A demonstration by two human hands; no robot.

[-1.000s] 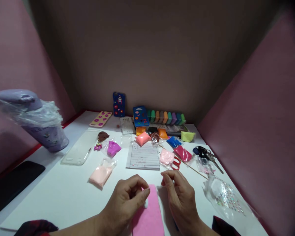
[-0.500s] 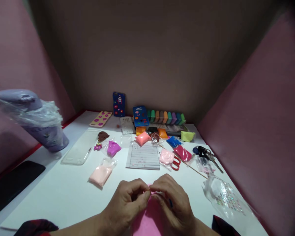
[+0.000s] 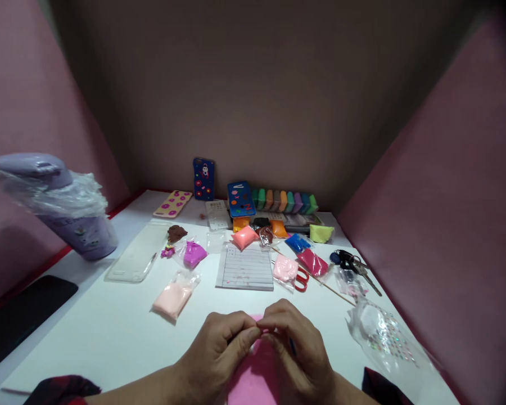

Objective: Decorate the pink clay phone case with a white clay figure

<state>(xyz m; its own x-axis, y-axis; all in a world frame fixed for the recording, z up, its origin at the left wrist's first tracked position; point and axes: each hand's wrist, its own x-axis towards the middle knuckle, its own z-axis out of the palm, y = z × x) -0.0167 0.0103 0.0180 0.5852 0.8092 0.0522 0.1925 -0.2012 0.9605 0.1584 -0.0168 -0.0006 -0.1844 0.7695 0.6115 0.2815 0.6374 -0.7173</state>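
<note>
My left hand (image 3: 223, 346) and my right hand (image 3: 297, 349) meet at the bottom centre, thumbs and forefingers pinched together with the tips touching. Whatever sits between the fingertips is too small and covered to make out. Directly below them lies a smooth, flat pink piece (image 3: 255, 382), its sides partly hidden by both hands. A bit of dark blue shows between the right fingers. Just beyond the hands are a lined notepad (image 3: 247, 270), a bag of pale pink clay (image 3: 285, 268) and red-handled scissors (image 3: 302, 279). A bag of peach clay (image 3: 174, 298) rests to the left.
Left stand a lilac bottle (image 3: 80, 233) wrapped in plastic and a black phone-like slab (image 3: 29, 315). A clear phone case (image 3: 129, 267) lies nearby. Decorated cases (image 3: 204, 180) and coloured clay packs (image 3: 283, 201) line the back. Keys (image 3: 349, 261), a stick (image 3: 335, 293) and a gem bag (image 3: 388, 337) lie right.
Both hands stay over the pink piece, with only small shifts of the fingers; the fingertips are pressed closer together. Nothing else on the table has moved.
</note>
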